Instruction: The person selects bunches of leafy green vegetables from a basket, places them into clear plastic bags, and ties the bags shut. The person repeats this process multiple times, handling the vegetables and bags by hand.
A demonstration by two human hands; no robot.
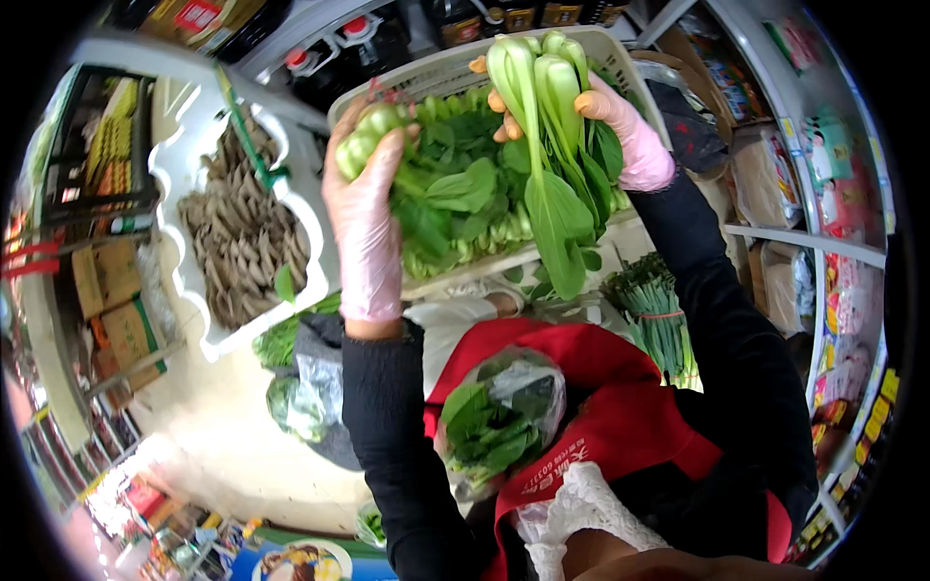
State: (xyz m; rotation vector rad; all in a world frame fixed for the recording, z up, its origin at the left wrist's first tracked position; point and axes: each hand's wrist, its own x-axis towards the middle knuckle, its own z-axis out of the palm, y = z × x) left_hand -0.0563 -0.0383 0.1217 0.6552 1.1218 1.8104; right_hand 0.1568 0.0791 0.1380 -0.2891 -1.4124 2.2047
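My left hand (367, 189), in a thin pink glove, grips a head of bok choy (367, 138) by its pale base. Its leaves point away over a beige plastic crate (443, 69). In my right hand (617, 127), also gloved, several bok choy stalks (556, 94) are held upright. Their white-green bases are at the top and the dark leaves hang over the crate's near edge. More leafy greens (465, 131) fill the crate beneath both hands. The fingers of the right glove look orange at the tips.
At left stands a white foam box (316, 232) of grey-brown mushrooms (247, 240). A plastic bag of greens (498, 417) lies against my red apron (617, 407). Banded long green stalks (657, 312) lie at right, beside shelves (835, 247) of packaged goods. Dark bottles (363, 43) stand behind the crate.
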